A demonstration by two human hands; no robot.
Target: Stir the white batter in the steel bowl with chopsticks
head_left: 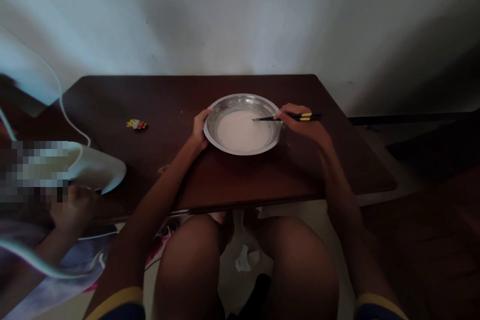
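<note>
A round metal bowl (243,151) stands on the dark wooden table, with a pale, whitish mixture (242,131) inside. My left hand (201,127) grips its left rim, thumb on top and the other fingers mostly hidden behind the side. In my right hand (300,119) is a pair of black chopsticks (313,117) with yellow bands, held nearly level over the right rim. Their tips reach the mixture near its right part. The fingers of my right hand are closed around the chopsticks.
A small yellow, white and red toy figure (136,124) lies left on the table (240,180). Another person's hand (77,200) is by a white cylindrical container (103,167) at left, near white cables (62,100). A pale wall stands behind; crumpled tissue (244,258) lies on the floor.
</note>
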